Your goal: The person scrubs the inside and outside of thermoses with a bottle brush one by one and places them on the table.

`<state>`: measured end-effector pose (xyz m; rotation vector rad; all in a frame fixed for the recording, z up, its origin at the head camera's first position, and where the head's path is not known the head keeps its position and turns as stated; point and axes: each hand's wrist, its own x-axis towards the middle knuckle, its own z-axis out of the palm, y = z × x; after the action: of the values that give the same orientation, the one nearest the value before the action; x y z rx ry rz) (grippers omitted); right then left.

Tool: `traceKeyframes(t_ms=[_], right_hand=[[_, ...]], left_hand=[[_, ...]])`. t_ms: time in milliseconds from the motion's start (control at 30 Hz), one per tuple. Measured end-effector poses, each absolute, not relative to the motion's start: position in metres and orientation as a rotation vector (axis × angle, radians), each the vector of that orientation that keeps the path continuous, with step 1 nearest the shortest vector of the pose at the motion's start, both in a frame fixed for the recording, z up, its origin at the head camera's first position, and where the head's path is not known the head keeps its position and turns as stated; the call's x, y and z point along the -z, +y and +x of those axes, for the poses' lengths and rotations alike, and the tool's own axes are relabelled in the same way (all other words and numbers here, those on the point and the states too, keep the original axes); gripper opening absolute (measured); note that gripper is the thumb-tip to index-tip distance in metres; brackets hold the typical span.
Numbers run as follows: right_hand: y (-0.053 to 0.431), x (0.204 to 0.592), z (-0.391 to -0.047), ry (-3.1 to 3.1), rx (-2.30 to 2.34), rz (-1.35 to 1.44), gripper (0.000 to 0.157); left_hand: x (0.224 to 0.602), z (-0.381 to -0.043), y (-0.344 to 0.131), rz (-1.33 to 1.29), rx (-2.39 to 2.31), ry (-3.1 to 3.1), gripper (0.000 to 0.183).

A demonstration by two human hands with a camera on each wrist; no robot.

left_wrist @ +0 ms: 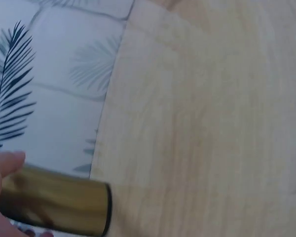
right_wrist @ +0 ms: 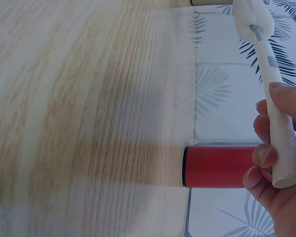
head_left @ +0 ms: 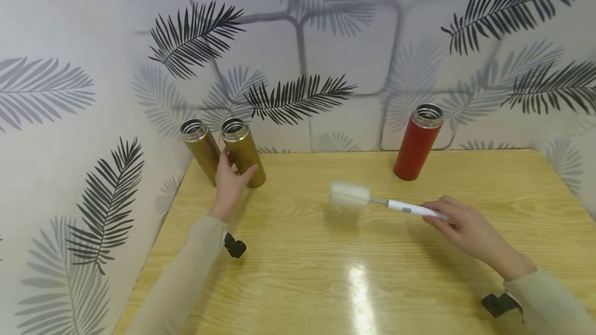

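Observation:
Two gold thermos bottles stand uncapped at the table's back left. My left hand reaches between them and holds the right gold thermos bottle, thumb across its front and fingers at its left side. The left gold thermos bottle is close beside that hand. In the left wrist view, fingers lie on both sides of the held bottle. Above the table, my right hand grips the white handle of a sponge bottle brush. Its pale sponge head is blurred and points left.
An uncapped red thermos bottle stands at the back right, beyond the right hand. The wooden table meets a leaf-patterned wall covering behind and at the left.

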<state>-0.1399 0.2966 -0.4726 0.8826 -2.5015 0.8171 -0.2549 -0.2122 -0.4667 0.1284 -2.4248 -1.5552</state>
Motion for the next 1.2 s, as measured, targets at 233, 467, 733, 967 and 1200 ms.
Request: traceKeyframes(t_ms=[233,467,733,967,1200], right_hand=[[0.306,0.470,-0.141,-2.509,-0.822,0.890,0.041],[0.326,0.455,-0.134,-2.686,-0.993,0.765,0.029],[0.358,0.429,-0.128,-2.700,-1.240,0.564,0.027],[0.393,0.409,-0.118,-2.648,-1.378,0.464,0.027],[0.408,0.400,-0.108,-2.554,-1.279,0.412,0.034]], left_hand=[[0.471,-0.218,-0.195,0.181,1.375,-2.552,0.098],[0.474,-0.189,-0.183,-0.018,1.455,-2.566,0.074],[0.482,-0.187,-0.179,-0.088,1.324,-2.710,0.063],[0.481,-0.190,-0.164,-0.098,1.237,-2.757,0.059],[0.481,-0.197,-0.150,-0.153,1.142,-2.783,0.058]])
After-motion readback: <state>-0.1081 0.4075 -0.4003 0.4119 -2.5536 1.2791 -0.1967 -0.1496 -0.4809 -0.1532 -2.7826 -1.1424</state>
